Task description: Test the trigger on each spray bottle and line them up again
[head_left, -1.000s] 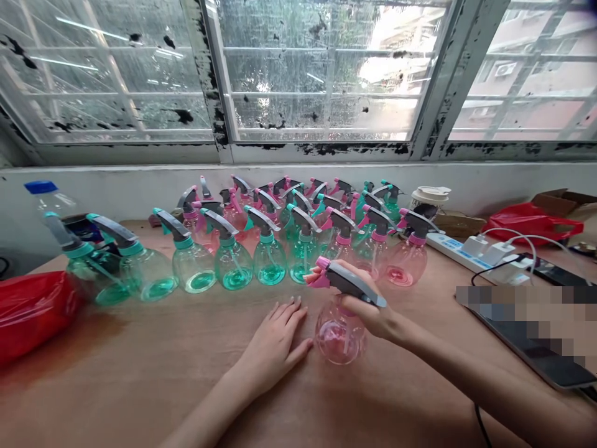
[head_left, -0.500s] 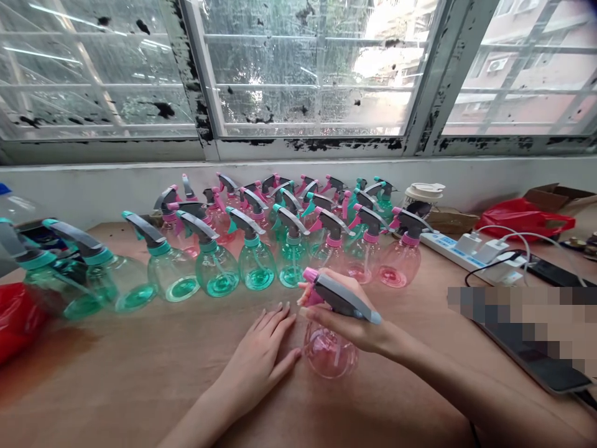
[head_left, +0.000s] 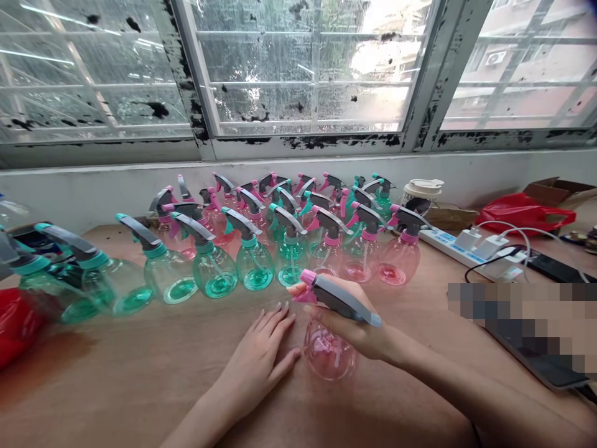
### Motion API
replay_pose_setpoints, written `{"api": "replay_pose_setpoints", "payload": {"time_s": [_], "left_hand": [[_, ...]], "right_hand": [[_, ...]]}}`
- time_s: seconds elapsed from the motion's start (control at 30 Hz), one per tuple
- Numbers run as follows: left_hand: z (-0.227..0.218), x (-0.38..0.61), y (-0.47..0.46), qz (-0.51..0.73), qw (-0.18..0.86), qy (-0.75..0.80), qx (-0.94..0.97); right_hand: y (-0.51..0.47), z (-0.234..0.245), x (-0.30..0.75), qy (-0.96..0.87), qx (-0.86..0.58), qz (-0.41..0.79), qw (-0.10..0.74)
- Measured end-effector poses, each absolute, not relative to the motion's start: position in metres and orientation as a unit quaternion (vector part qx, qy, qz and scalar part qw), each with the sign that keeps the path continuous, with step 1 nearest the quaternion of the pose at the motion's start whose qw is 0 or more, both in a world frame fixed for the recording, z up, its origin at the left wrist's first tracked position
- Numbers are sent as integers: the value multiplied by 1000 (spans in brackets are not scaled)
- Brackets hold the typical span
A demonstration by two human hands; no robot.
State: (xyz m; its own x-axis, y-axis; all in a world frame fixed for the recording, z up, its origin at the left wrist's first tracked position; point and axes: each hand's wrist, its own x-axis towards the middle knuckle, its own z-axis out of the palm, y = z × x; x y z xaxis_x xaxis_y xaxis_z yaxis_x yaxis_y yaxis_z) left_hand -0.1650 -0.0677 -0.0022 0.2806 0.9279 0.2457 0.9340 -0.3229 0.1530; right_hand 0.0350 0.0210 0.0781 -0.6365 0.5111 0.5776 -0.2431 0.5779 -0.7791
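My right hand (head_left: 354, 326) is wrapped round the neck of a pink spray bottle (head_left: 329, 354) with a grey trigger head and pink nozzle, which stands on the brown table (head_left: 116, 373). My left hand (head_left: 259, 361) lies flat on the table just left of the bottle, fingers stretched out and holding nothing. Behind them stand rows of several green spray bottles (head_left: 214, 277) and pink spray bottles (head_left: 394, 261), all with grey trigger heads.
A white power strip (head_left: 471, 249) with plugs and cables lies at the right, near a red plastic bag (head_left: 522, 218) and a cardboard box (head_left: 555, 186). A lidded paper cup (head_left: 422, 190) stands by the window sill. Another red bag (head_left: 16, 326) sits at far left.
The view has shifted slightly, so things sit further left in frame. My right hand with the pink bottle has come a little nearer and tilted it; my left hand stays flat.
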Motion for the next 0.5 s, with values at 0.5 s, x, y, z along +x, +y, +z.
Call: {"api": "replay_pose_setpoints", "payload": {"time_s": [0.5], "left_hand": [[-1, -164, -68, -147, 2, -580, -801]], "right_hand": [[20, 79, 35, -785, -113, 457, 402]]}}
